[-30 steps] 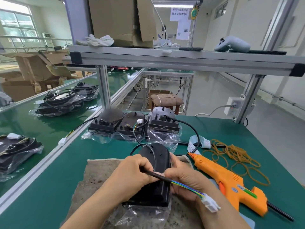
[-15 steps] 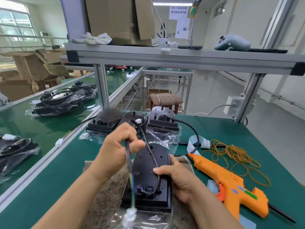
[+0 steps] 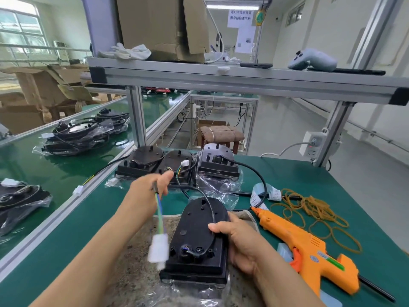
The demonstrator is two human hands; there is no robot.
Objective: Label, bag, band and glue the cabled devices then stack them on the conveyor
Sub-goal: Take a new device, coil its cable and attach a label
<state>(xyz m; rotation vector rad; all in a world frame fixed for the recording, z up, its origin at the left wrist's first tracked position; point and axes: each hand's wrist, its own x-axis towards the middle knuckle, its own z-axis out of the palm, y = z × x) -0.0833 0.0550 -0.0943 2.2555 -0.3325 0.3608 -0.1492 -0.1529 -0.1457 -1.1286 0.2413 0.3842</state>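
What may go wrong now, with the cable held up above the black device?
The left hand grips the cable near its end and the white plug hangs loose; a hard pull might strain the joint where the cable enters the device. The glue gun lies beside the right hand, nozzle near it; if hot, it may burn.

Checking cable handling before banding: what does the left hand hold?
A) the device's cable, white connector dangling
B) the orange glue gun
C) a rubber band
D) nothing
A: the left hand grips the cable, its white connector hanging below; the glue gun lies untouched.
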